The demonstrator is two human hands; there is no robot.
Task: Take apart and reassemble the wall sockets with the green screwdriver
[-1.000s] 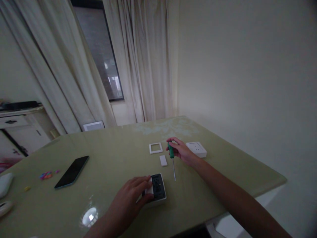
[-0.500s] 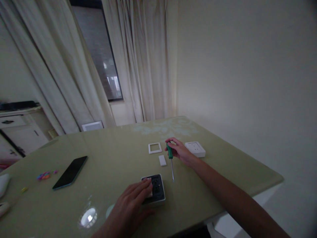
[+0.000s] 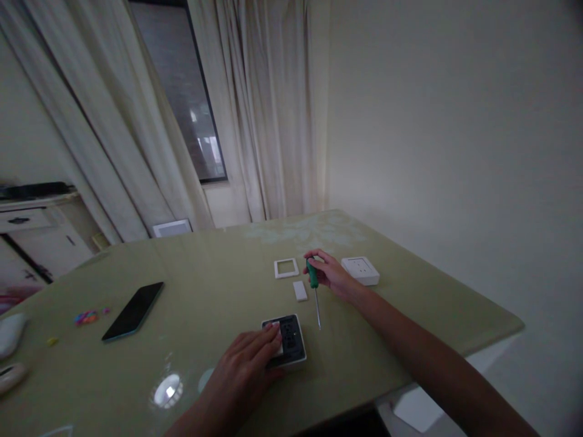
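My left hand (image 3: 248,367) lies on the near part of the table with its fingers stretched onto the left edge of a black, white-rimmed wall-socket module (image 3: 288,340), holding it down. My right hand (image 3: 331,274), farther out, is closed around the green handle of a screwdriver (image 3: 314,289); the thin metal shaft points down toward me and its tip is by the table just right of the module. A small white rectangular cover piece (image 3: 299,291) and a white square frame (image 3: 286,267) lie left of that hand. A white socket faceplate (image 3: 360,270) sits just right of it.
A green glass-topped table (image 3: 218,291) ends at a near right corner. A black phone (image 3: 133,311) lies to the left, with small coloured bits (image 3: 86,317) and white objects (image 3: 10,335) at the left edge. Curtains, a window and a plain wall stand behind.
The left hand slid slightly back off the module and now rests on its left edge. The right hand and screwdriver barely moved.
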